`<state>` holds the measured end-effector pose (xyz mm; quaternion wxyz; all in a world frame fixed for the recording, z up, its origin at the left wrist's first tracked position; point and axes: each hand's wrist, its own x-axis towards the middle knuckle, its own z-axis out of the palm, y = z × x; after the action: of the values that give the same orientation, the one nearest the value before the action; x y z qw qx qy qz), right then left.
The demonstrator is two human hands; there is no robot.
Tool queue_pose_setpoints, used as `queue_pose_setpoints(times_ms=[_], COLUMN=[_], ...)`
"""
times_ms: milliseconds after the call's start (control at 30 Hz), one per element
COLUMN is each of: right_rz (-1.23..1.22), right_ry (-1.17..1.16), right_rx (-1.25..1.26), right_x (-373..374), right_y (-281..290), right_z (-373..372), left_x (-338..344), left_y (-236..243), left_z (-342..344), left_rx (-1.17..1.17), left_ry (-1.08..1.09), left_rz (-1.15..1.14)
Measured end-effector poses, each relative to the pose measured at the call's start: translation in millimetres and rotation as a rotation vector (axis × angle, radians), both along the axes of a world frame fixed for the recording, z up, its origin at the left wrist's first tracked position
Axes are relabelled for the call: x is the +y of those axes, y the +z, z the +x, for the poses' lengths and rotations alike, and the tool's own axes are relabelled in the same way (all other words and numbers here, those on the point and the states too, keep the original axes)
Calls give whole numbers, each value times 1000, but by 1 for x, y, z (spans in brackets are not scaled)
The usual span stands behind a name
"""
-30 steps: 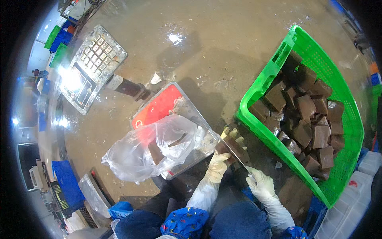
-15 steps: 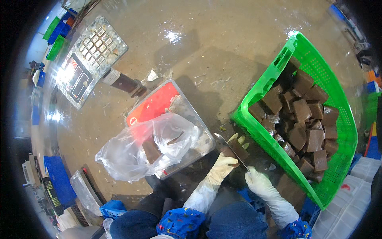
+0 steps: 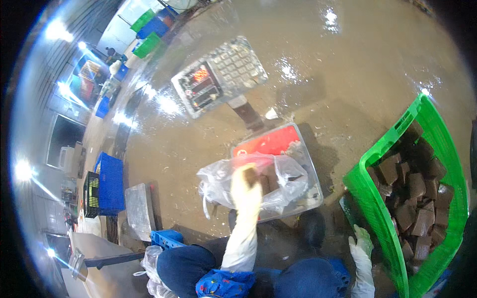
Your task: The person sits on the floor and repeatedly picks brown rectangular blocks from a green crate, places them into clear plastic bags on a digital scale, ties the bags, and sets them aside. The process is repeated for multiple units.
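Observation:
My left hand (image 3: pixel 245 188), in a pale glove and blurred by motion, is over the clear plastic bag (image 3: pixel 290 174) on the scale. A small brown piece (image 3: pixel 253 176) shows at its fingers, apparently held. Inside the bag lies a brown block (image 3: pixel 271 180). The bag rests on the red and silver platform (image 3: pixel 314 191) of the scale. My right hand (image 3: pixel 361 241), also gloved, is low beside the green crate (image 3: pixel 356 180), closed on a knife (image 3: pixel 348 212) whose handle the fingers hide. Several brown blocks (image 3: pixel 416 198) fill the crate.
The scale's keypad and lit display (image 3: pixel 220 75) stand beyond the platform on the wet brown floor (image 3: pixel 343 94). At left are a blue crate (image 3: pixel 110 184), a grey flat panel (image 3: pixel 139 211) and a small blue stool-like piece (image 3: pixel 168 239).
My left hand has moved from the knife to the plastic bag. The right hand has drawn the knife toward the green crate. The whole view has swung left.

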<state>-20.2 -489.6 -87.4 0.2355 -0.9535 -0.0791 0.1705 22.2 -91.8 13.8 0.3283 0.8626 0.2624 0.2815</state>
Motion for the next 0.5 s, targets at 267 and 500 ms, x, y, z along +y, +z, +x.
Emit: queue_pose_setpoints(times_ms=[267,500], right_rz=[427,605], right_ry=[-93,205], right_rx=[-205,-410], right_x=[47,151], right_y=[49,145], right_z=[4,37], left_x=[23,73], left_y=[82,300], left_z=[-34,-35], left_rx=[-163,329], left_ry=[-127,-365], left_rz=[168,714])
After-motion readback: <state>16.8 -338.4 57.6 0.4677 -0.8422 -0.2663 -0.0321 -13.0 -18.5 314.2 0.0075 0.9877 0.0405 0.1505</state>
